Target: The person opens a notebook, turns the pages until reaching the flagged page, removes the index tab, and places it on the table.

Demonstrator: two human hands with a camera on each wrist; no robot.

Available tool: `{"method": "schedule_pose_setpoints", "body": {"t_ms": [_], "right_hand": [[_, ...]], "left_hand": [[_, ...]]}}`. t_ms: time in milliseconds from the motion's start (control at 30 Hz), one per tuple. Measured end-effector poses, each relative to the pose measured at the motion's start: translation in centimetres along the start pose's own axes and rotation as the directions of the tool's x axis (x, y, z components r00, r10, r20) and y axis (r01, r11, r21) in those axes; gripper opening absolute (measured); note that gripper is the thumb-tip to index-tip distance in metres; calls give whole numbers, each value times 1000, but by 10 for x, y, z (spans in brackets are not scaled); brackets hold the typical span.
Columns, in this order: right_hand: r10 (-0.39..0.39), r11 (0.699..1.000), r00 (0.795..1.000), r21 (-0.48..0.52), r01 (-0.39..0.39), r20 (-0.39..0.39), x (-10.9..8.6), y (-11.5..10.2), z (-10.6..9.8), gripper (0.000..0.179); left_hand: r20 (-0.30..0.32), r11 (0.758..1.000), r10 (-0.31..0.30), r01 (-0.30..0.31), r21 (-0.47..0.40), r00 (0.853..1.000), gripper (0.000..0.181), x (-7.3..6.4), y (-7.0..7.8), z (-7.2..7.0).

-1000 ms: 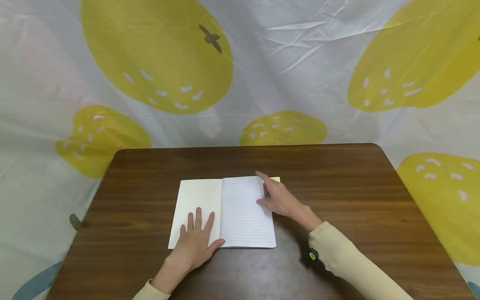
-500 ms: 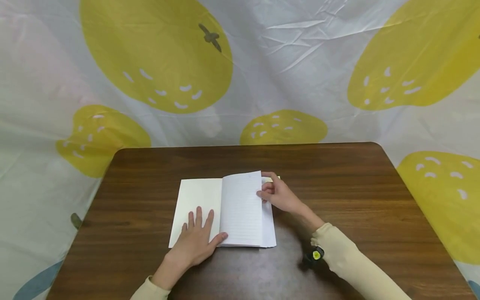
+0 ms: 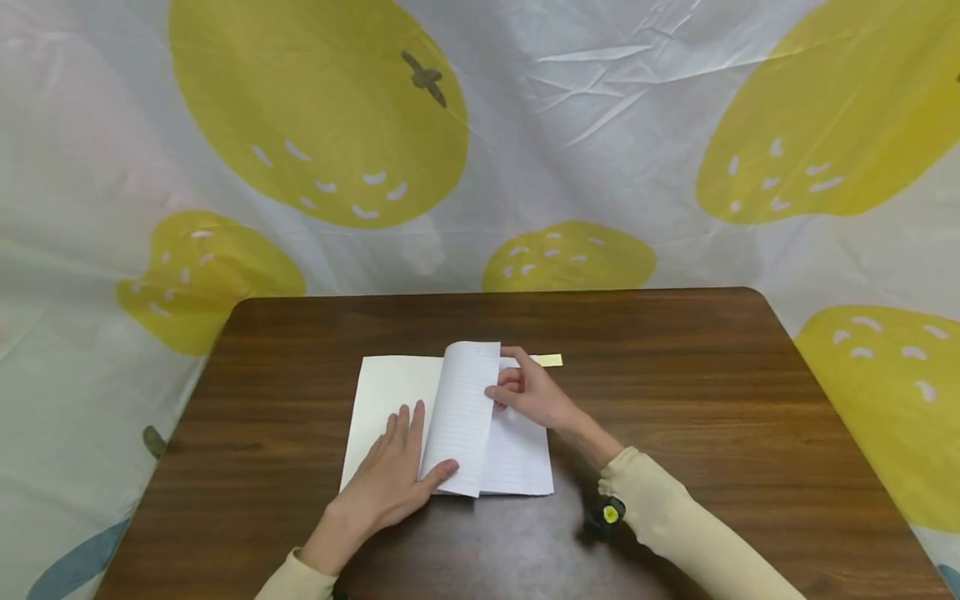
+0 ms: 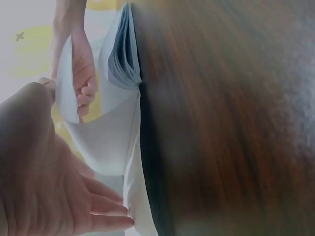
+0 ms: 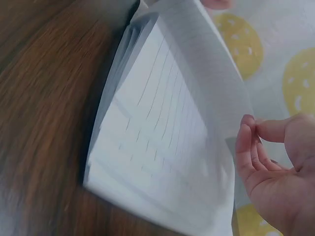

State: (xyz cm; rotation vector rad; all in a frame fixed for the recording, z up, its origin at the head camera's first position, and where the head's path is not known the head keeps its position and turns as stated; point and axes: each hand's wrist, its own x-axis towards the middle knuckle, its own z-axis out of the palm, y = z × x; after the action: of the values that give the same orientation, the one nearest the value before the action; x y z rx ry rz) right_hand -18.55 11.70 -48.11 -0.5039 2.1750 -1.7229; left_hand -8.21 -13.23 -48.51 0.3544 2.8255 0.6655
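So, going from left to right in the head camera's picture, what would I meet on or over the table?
Person's left hand, lifted white sheet of lined paper, person's right hand, cream fabric right sleeve.

Notebook (image 3: 517,460) partly hidden under left grip (image 3: 386,479), itself cut off in left wrist view; tabletop (image 4: 226,118) blurred there.

No legible texts, labels, brands, numbers or signs in any view.
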Motion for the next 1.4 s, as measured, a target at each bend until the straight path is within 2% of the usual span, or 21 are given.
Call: {"method": "schedule_pose_setpoints", "body": {"t_ms": [200,367,500,700,767,833,967,1033,1133,1267,1333,1400], "right_hand": [[-54,998,998,41,53,16,8,-7,12,61],[-43,998,999,54,41,28,16,-9,22,58],[-60,998,997,33,59,51,21,-9,30,55],[-67,997,995,-21,69,77,26,-7,41,54],[-70,997,994,-39,73,79,26,-7,43,54],[-72,996,994,-42,75,81,25,-6,46,54],[-60,993,992,-95,70,107,25,-3,49,58],[-68,982,989,-165,89,131,25,-2,50,62],[-113,949,980,-275,156,165,23,-1,50,67],[-165,906,965,-356,230,203,22,-2,50,68],[-177,871,959,-418,258,221,24,-3,49,69],[-176,822,955,-497,277,241,27,-5,47,72]], "left_hand": [[-46,999,30,-31,-32,998,109,2,3,0],[-136,996,93,-95,-5,986,115,4,6,-1],[-212,987,151,-134,91,966,125,6,5,-2],[-278,952,201,-120,282,939,141,7,-2,-2],[-286,937,212,-112,331,934,143,7,-4,-3],[-281,927,211,-101,360,936,144,6,-5,-3],[-274,922,204,-90,377,940,144,5,-7,-4],[-271,920,196,-82,383,942,145,5,-8,-5],[-267,919,189,-74,387,945,145,5,-9,-5],[-253,926,170,-67,371,952,143,5,-10,-6],[-243,931,163,-68,358,956,141,5,-10,-6],[-232,938,155,-70,339,960,139,6,-11,-5]]}}
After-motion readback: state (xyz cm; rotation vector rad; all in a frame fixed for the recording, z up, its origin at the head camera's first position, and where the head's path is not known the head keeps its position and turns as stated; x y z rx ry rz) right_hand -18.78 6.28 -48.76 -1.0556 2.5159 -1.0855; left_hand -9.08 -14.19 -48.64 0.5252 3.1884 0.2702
